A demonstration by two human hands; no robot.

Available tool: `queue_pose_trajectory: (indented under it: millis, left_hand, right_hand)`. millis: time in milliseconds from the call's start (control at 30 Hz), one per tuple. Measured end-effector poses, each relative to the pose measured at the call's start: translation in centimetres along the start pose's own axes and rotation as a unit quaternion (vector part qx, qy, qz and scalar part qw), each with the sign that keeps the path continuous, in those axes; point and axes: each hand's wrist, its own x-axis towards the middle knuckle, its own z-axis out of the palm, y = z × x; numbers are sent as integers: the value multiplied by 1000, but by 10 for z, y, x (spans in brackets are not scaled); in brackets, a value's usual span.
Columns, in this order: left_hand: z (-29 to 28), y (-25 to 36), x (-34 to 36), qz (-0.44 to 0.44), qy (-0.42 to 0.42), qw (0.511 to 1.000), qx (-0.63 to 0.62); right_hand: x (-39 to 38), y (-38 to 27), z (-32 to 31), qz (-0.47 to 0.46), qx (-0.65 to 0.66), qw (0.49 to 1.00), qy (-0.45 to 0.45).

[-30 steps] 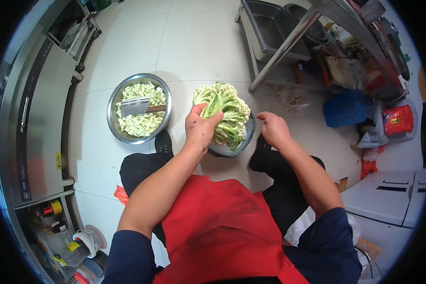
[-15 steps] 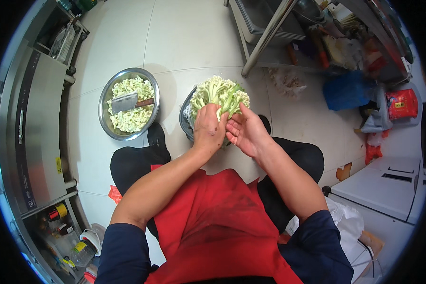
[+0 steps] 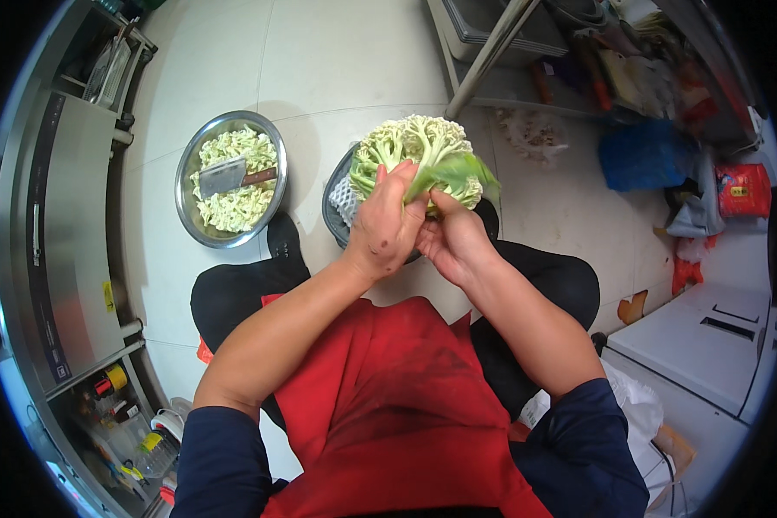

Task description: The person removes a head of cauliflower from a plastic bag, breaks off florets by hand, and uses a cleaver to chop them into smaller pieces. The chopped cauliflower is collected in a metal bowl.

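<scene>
A head of cauliflower (image 3: 427,136) with pale florets and green stems is in front of my knees, over a dark grey container (image 3: 331,216). My left hand (image 3: 382,223) is closed round its near left side. At its near right side, my right hand (image 3: 459,243) has its thumb and fingers closed on a green leaf (image 3: 449,173), which lies across the florets and looks slightly blurred. My palms are close together, and they hide the underside of the head. White foam netting (image 3: 345,200) shows inside the container.
On the floor to the left, a steel bowl (image 3: 184,211) holds cut cauliflower (image 3: 237,209), with a cleaver (image 3: 224,176) lying on top. A steel cabinet (image 3: 82,233) lines the left. A rack leg (image 3: 483,69), a blue bag (image 3: 639,157) and a white appliance (image 3: 691,332) stand to the right.
The cauliflower has turned and shifted a little right, so its florets face up more. A leaf now lies across it. My right hand's fingers, looser before, have closed near the leaf's base.
</scene>
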Motion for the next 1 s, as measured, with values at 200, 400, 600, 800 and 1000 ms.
queue_pose_trajectory:
  millis: [200, 400, 600, 800, 1000]
  left_hand:
    - [-20, 16, 8, -215, 84, 934, -272]
    - [-45, -7, 3, -470, 76, 860, -183]
    - [-14, -40, -15, -489, 3, 872, -33]
    - [-15, -17, 0, -69, -6, 988, 138]
    - [-12, -10, 7, 14, -12, 983, 182]
  right_hand:
    - [13, -6, -14, 8, 5, 1000, 7]
    - [-4, -11, -3, -23, 7, 999, 35]
    - [5, -12, -12, -23, 21, 998, 50]
    - [7, -17, -23, -14, 37, 998, 48]
    - [5, -17, -18, -29, 48, 997, 48]
